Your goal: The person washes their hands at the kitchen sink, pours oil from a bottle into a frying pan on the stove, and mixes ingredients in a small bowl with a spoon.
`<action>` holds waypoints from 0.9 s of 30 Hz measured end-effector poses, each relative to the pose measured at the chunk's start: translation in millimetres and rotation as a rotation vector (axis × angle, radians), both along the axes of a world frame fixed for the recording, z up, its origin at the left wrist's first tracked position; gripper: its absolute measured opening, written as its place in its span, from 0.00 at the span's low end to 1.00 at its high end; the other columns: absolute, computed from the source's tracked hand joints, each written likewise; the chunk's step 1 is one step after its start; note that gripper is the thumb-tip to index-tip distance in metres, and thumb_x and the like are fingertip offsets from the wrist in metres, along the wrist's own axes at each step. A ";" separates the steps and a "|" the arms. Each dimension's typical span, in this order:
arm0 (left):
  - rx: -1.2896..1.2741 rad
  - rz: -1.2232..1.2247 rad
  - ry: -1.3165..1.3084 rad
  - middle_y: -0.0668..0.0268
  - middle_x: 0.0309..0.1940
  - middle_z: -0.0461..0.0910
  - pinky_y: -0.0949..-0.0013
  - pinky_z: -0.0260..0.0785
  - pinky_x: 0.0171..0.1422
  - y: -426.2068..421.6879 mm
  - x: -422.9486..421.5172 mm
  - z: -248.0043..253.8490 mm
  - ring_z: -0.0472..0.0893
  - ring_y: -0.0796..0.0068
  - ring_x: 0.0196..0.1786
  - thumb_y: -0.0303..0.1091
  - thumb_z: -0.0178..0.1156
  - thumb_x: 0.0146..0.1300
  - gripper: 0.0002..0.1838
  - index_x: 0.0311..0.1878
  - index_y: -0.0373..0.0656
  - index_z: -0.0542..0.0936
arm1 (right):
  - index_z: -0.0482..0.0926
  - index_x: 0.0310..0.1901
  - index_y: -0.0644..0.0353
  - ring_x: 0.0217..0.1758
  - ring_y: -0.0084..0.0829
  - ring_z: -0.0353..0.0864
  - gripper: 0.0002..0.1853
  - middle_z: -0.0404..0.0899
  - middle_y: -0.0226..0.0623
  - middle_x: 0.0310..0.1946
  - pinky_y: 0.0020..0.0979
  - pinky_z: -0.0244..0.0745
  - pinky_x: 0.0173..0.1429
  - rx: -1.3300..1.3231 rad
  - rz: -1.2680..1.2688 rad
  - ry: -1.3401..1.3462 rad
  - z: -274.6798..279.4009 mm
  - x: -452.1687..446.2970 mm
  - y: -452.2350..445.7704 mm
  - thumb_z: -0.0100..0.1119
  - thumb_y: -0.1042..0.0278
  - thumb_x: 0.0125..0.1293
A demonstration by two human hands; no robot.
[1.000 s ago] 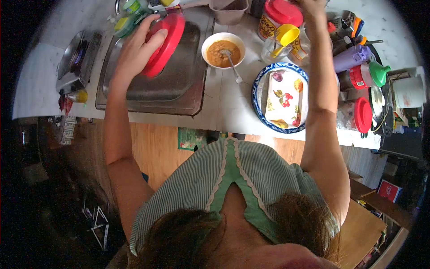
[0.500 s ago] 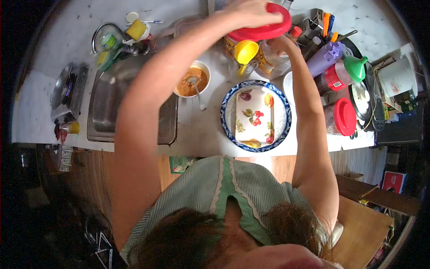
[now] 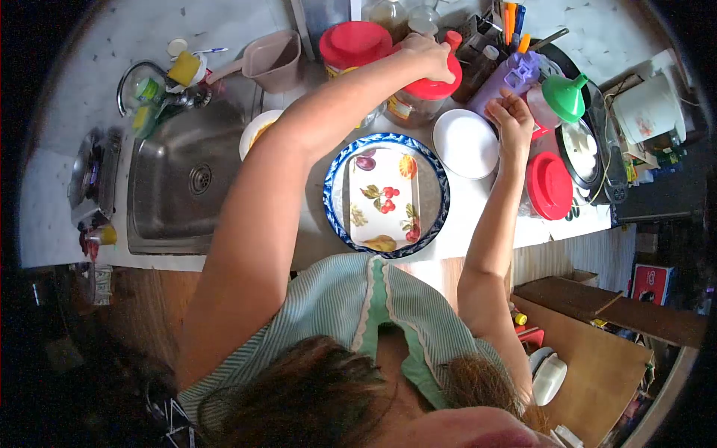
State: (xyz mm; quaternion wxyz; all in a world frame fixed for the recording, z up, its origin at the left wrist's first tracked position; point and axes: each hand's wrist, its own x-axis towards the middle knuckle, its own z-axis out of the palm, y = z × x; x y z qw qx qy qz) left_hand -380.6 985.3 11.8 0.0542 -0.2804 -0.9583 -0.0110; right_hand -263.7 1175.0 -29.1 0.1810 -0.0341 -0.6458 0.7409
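My left hand (image 3: 427, 58) reaches across the counter, its fingers curved over the red lid (image 3: 433, 87) of a clear jar (image 3: 413, 110). That lid sits on the jar's mouth. My right hand (image 3: 511, 121) is raised near the purple container (image 3: 508, 78), right of a white bowl (image 3: 464, 144). Its fingers are loosely bent, with nothing visible in them. In front of me a blue-rimmed plate (image 3: 334, 222) carries a rectangular dish (image 3: 373, 213) with a fruit pattern. My left forearm hides most of another bowl (image 3: 255, 134).
A second red-lidded jar (image 3: 355, 43) stands behind my left forearm. At left are the metal sink (image 3: 168, 201) and a brownish plastic dipper (image 3: 272, 63). On the right stand a green funnel (image 3: 565, 97) and another red-lidded jar (image 3: 550, 187).
My left hand has lowered the red lid onto the jar. My right hand has come away from the jar, back and to the right. The whole view has shifted.
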 end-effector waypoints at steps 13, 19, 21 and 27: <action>0.270 -0.190 -0.060 0.46 0.69 0.54 0.55 0.59 0.68 -54.0 6.6 19.5 0.63 0.46 0.66 0.67 0.54 0.54 0.44 0.69 0.52 0.59 | 0.75 0.45 0.66 0.35 0.28 0.80 0.14 0.80 0.37 0.34 0.28 0.77 0.44 -0.156 0.352 0.034 22.4 32.8 -95.1 0.60 0.84 0.55; 0.553 -0.310 0.102 0.48 0.51 0.74 0.59 0.68 0.58 -221.5 72.6 54.2 0.75 0.54 0.54 0.46 0.58 0.51 0.29 0.54 0.36 0.73 | 0.77 0.27 0.64 0.25 0.18 0.72 0.10 0.76 0.28 0.22 0.21 0.68 0.30 0.567 0.480 0.203 33.2 33.4 -239.2 0.72 0.76 0.45; 0.463 -0.159 -0.044 0.48 0.52 0.73 0.59 0.65 0.60 -279.4 86.8 38.8 0.71 0.54 0.58 0.40 0.62 0.48 0.36 0.62 0.37 0.67 | 0.74 0.24 0.63 0.23 0.21 0.71 0.13 0.74 0.31 0.18 0.25 0.68 0.29 0.752 0.523 0.275 20.6 22.9 -290.6 0.72 0.72 0.43; 0.381 0.052 -0.163 0.53 0.58 0.72 0.60 0.61 0.66 -444.4 146.0 -40.2 0.69 0.56 0.62 0.44 0.63 0.55 0.30 0.60 0.42 0.71 | 0.80 0.27 0.61 0.35 0.46 0.82 0.07 0.81 0.48 0.31 0.37 0.76 0.39 1.293 0.557 0.214 -56.3 -25.1 -382.8 0.62 0.79 0.42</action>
